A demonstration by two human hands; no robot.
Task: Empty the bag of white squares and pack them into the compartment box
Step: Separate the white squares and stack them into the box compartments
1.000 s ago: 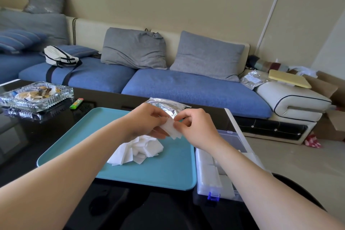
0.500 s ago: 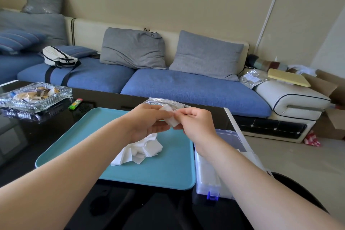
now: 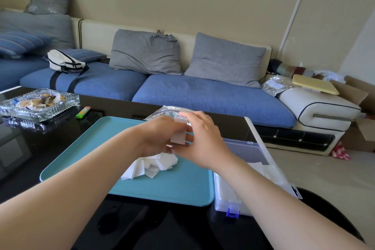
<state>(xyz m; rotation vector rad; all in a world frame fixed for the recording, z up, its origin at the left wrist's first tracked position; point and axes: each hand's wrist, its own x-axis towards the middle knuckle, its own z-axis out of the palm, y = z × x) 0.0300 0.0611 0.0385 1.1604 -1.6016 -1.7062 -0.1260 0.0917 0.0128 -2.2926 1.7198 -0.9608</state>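
Note:
A silvery bag (image 3: 162, 112) lies at the far edge of the teal tray (image 3: 85, 144), partly hidden behind my hands. My left hand (image 3: 156, 138) and my right hand (image 3: 200, 138) meet above the tray, and both hold a small stack of white squares (image 3: 178, 136) between their fingers. A loose pile of white squares (image 3: 150, 166) lies on the tray just below my hands. The clear compartment box (image 3: 229, 199) with a blue latch stands open to the right of the tray, white squares inside it; my right forearm covers part of it.
A glass ashtray (image 3: 38, 103) and a green lighter (image 3: 82, 112) sit on the black table at the left. A blue sofa (image 3: 203, 95) with grey cushions runs behind the table. The table's right edge is close to the box.
My hands have drawn the white squares out from the bag's mouth and now hold them upright between them; my right hand has shifted a little over the left.

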